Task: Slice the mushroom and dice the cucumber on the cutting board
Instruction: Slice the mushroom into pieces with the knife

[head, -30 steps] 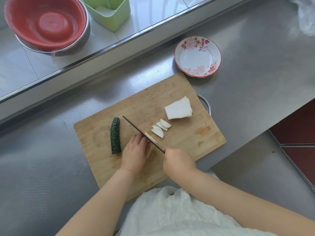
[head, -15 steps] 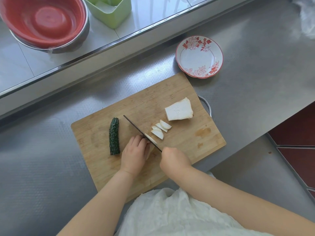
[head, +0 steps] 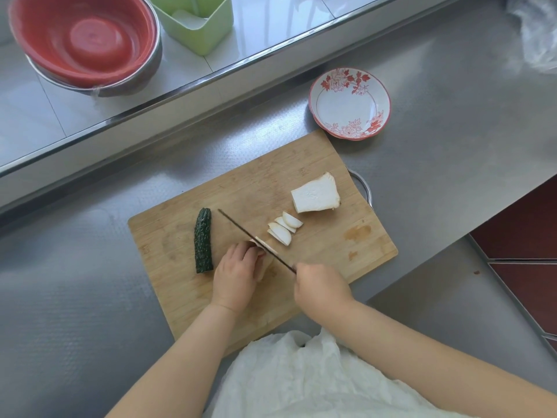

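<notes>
A wooden cutting board (head: 316, 176) lies on the steel counter. My left hand (head: 236, 274) holds down a white mushroom piece (head: 266, 262), mostly hidden under my fingers. My right hand (head: 321, 289) grips the handle of a knife (head: 250, 236), whose thin blade runs diagonally against the mushroom piece beside my left fingertips. A fresh slice leans on the blade. Three cut slices (head: 283, 229) lie just right of the blade. A larger mushroom chunk (head: 316, 194) rests farther right. A dark green cucumber piece (head: 203, 239) lies left of my left hand.
A red-flowered white dish (head: 349, 104) stands beyond the board's far right corner. On the raised ledge behind sit a red bowl inside a steel bowl (head: 87, 40) and a green container (head: 196, 22). The counter's edge drops away at the right.
The blade has come down through the mushroom piece, a new slice now leans on it, and my left fingers have shifted back a little. The view has drifted slightly.
</notes>
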Motion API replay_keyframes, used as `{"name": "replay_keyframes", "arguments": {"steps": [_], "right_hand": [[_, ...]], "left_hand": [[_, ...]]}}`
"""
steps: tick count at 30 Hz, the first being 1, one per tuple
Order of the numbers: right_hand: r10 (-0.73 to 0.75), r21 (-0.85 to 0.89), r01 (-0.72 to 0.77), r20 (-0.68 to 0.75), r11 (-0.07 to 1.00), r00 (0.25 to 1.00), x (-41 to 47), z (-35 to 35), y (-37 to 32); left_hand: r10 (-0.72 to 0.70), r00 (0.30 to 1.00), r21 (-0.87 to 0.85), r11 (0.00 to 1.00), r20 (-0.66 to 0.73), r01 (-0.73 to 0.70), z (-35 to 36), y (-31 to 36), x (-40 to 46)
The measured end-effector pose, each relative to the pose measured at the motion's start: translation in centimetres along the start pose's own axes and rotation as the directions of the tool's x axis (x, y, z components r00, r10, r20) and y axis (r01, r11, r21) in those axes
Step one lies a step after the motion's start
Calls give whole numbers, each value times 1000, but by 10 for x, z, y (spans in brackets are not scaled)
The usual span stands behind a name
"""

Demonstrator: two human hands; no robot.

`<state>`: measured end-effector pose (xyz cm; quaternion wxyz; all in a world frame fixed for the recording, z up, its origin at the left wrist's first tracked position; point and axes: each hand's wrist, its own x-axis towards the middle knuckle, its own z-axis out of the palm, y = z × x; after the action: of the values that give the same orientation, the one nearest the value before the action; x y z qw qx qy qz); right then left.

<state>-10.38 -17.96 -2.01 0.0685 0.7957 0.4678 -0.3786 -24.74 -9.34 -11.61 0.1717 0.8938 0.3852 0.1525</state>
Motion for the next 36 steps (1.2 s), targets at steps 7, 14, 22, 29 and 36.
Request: {"name": "replay_keyframes", "arguments": {"steps": [7,14,22,29,36], "right_hand": [[-8,-97,9,6,995,1000,-14,0,-12],[29,-78,-27,29,997,999,-12,1,-16],[94,-41,-90,96,995,991,0,-1,-20],[120,-16,-119,133,993,984,14,3,-18],[173,327,-228,188,917,967,29,-7,5]], "left_hand": [[37,999,8,999,-11,-37,-4,-1,1],[21,1000,-1,1000,21,-21,-5,0,2],[-4,999,-10,1000,41,4,-3,0,2],[-5,1000,-27,1000,23,6,1,-3,1],[3,999,-62,998,32,-1,-2,-1,0]]}}
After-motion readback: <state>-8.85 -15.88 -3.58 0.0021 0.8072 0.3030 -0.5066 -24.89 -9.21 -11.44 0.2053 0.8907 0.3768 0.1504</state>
